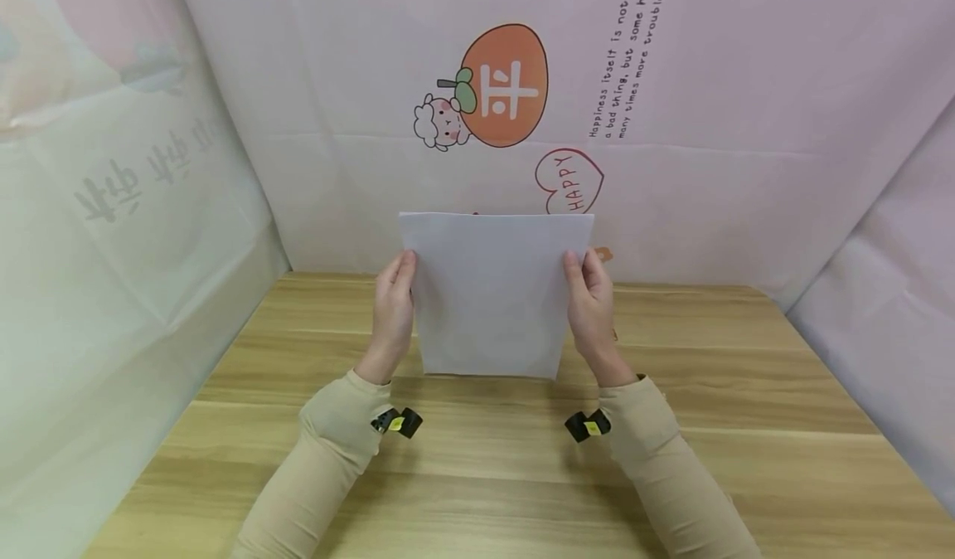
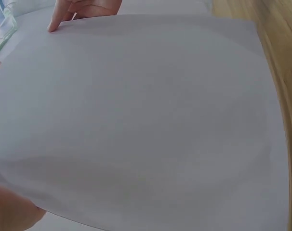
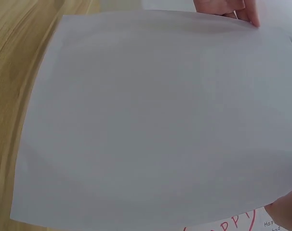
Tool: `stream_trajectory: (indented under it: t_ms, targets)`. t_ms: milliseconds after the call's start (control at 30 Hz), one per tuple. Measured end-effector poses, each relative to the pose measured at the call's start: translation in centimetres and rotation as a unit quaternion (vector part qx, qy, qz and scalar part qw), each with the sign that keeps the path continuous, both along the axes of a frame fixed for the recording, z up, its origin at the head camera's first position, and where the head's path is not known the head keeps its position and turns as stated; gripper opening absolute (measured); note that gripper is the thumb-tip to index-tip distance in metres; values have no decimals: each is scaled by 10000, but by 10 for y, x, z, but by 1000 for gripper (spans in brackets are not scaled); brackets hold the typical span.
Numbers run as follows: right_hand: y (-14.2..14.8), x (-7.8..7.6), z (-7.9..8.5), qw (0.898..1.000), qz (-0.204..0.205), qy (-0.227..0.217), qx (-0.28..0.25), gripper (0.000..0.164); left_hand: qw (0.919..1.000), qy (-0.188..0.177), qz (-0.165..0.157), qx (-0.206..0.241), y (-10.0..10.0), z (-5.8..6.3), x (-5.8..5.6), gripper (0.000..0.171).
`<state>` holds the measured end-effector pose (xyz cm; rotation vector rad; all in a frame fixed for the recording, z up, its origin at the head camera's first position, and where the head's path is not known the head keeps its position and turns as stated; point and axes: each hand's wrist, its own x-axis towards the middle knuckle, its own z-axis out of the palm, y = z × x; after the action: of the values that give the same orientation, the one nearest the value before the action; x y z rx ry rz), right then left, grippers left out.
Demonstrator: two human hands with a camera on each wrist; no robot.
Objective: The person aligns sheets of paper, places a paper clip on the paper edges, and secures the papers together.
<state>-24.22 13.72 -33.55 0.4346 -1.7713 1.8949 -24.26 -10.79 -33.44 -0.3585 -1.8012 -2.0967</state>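
Observation:
A blank white sheet of paper (image 1: 488, 294) is held up, tilted, over the far part of the table. At its left edge my left hand (image 1: 393, 306) pinches it, thumb on the near face and fingers behind. My right hand (image 1: 592, 306) grips the right edge in the same way, near the upper corner. In the left wrist view the paper (image 2: 146, 120) fills most of the picture, slightly bowed. The right wrist view shows the paper (image 3: 151, 120) too, with the left hand (image 3: 228, 7) at its far edge. The fingers behind the sheet are mostly hidden.
The wood-grain table (image 1: 492, 476) spreads beneath both forearms. Behind it hangs a pale printed cloth (image 1: 358, 61) with cartoon fruit and lettering, and more white cloth (image 1: 134, 252) closes off the left side. Each wrist wears a small black camera (image 1: 399, 422).

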Motion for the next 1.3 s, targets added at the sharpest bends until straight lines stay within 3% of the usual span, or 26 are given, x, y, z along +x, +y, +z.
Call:
stream_trajectory:
  t_ms: [467, 833, 1033, 1300]
  targets:
    - [1, 0, -1, 9998, 140, -14, -114, 33, 9998, 109, -74, 128, 1, -4, -1, 34]
    - [3, 0, 3, 9998, 136, 26, -122, 33, 9993, 375, -29, 84, 1, 3, -2, 31]
    - [4, -1, 4, 9998, 135, 85, -142, 28, 9990, 448, 14, 4, 2, 5, -2, 34]
    - [3, 2, 8, 9999, 121, 35, -83, 32, 9990, 435, 82, -64, 2, 6, -2, 41]
